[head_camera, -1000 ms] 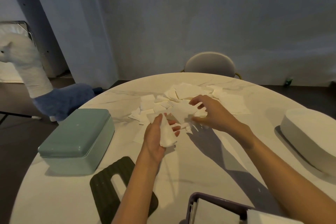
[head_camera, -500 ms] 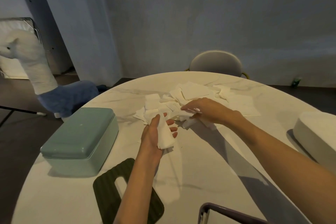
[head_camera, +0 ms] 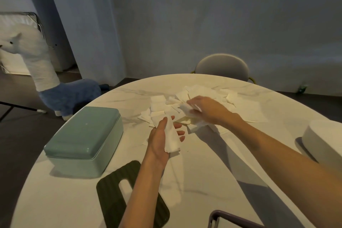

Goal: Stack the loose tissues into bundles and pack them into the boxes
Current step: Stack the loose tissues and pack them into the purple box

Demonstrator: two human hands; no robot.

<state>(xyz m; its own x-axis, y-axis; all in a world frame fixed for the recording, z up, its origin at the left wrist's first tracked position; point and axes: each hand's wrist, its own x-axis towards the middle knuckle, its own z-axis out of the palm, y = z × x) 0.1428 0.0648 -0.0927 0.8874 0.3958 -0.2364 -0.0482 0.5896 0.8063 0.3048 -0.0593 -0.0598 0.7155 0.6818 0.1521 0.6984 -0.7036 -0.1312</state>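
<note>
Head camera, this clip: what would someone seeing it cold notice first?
Probably the scattered pile of loose tissues at the far middle of the round table, with the right hand picking one up from it while the left hand holds a small bundle of tissues nearer the camera. Next, the closed green box at the table's left edge, and the blue and white plush animal on the floor behind it.

Her left hand (head_camera: 160,139) is turned palm-up, thumb and fingers curled around a small white stack of folded tissues (head_camera: 172,139). Her right hand (head_camera: 205,110) reaches forward palm-down, fingers pinching a crumpled white tissue (head_camera: 186,108).
</note>
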